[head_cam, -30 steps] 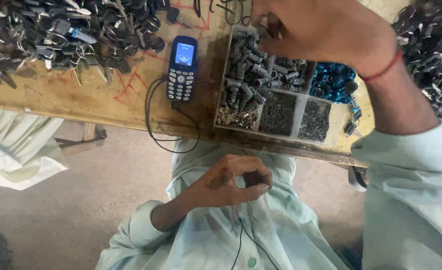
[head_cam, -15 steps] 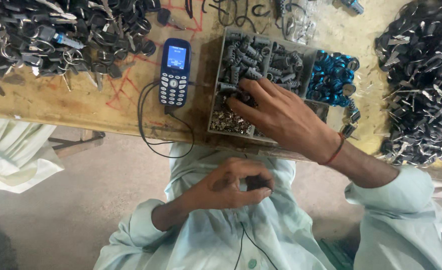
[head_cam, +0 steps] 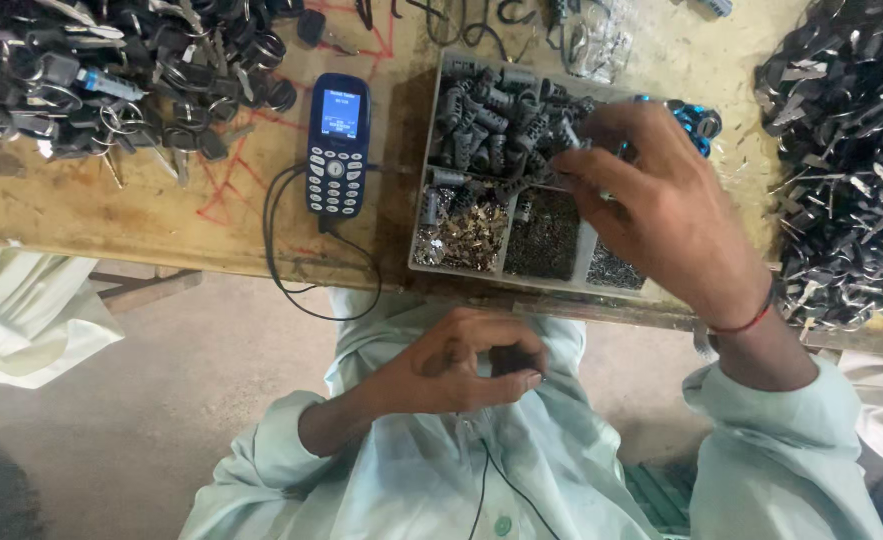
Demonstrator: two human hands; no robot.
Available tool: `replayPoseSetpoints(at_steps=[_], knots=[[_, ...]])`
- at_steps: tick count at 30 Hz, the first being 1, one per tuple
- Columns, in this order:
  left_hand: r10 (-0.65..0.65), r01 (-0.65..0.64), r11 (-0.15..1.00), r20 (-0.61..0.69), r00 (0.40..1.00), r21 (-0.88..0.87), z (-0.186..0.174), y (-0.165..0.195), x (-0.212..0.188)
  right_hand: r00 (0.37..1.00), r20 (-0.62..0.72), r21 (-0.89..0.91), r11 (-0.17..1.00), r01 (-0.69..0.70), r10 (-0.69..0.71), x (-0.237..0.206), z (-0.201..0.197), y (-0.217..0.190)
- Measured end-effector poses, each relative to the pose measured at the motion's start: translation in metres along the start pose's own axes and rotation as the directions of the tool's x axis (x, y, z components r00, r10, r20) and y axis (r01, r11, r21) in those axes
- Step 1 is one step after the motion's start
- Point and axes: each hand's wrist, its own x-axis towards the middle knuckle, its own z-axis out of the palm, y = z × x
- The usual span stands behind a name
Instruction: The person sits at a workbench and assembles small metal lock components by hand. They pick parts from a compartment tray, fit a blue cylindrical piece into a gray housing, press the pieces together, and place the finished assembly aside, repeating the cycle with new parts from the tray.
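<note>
My left hand [head_cam: 461, 362] is held close to my chest, fingers curled around a small dark part [head_cam: 513, 362]. My right hand [head_cam: 661, 205] hovers over a grey compartment tray [head_cam: 431, 210] on the wooden table, its fingertips pinching a small grey cylindrical piece [head_cam: 569, 135] above the tray's upper section. That section is full of dark grey plastic sleeves [head_cam: 486, 125]. The lower compartments hold shiny metal bits [head_cam: 458, 235] and fine dark pieces [head_cam: 546, 235]. A red thread circles my right wrist.
A dark blue keypad phone [head_cam: 337, 145] with a lit screen lies left of the tray, its black cable [head_cam: 291, 270] looping off the table edge. Heaps of dark metal parts lie at top left [head_cam: 111, 70] and at right [head_cam: 851, 170]. Blue rings [head_cam: 699, 122] sit behind the tray.
My right hand has lifted from the tray's lower compartments and shifted right, now pinching a small grey piece. My left hand has stayed at my chest.
</note>
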Motion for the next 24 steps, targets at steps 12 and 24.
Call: replayPoseSetpoints(at_steps=[12,24], knots=[[-0.076,0.077,0.996,0.033,0.997,-0.036,-0.006,0.002,0.000,0.998,-0.044,-0.083,0.995,-0.052,0.048,-0.017,0.020,-0.001],[0.026,-0.024,0.999,0.070,0.997,-0.028,-0.002,-0.001,0.005,0.992,-0.002,-0.240,0.963,-0.121,0.124,-0.020,0.046,-0.022]])
